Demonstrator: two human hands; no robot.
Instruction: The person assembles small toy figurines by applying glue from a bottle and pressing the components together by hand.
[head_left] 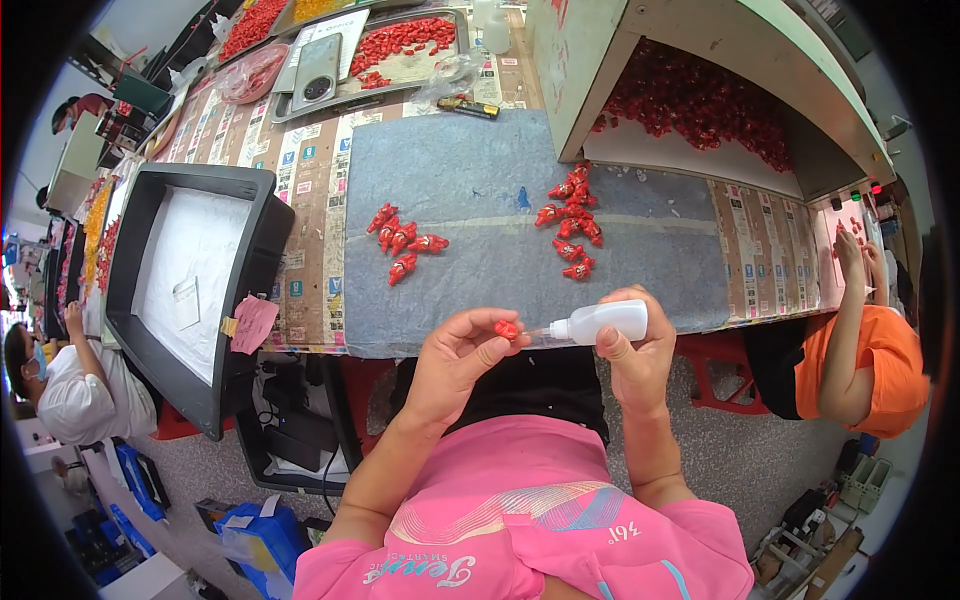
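Note:
Between the thumb and fingers of my left hand [452, 362] is a small red plastic piece [507, 329]. My right hand [641, 362] is wrapped round a white squeeze bottle [608, 321] held on its side. The bottle's thin nozzle [538, 332] points left and reaches up to the red piece; whether it touches cannot be made out. Beyond my hands, a blue-grey cloth [460, 180] covers the table. On it lie two groups of small red figures, one at the left [402, 237] and one at the right [573, 222].
A wooden box [560, 80] heaped with red pieces [690, 105] stands at the back right. A black bin [262, 235] is at the left edge. Behind the cloth are a metal tray [462, 40], a phone [317, 72] and a black-and-gold tool [468, 107]. Other people sit on both sides.

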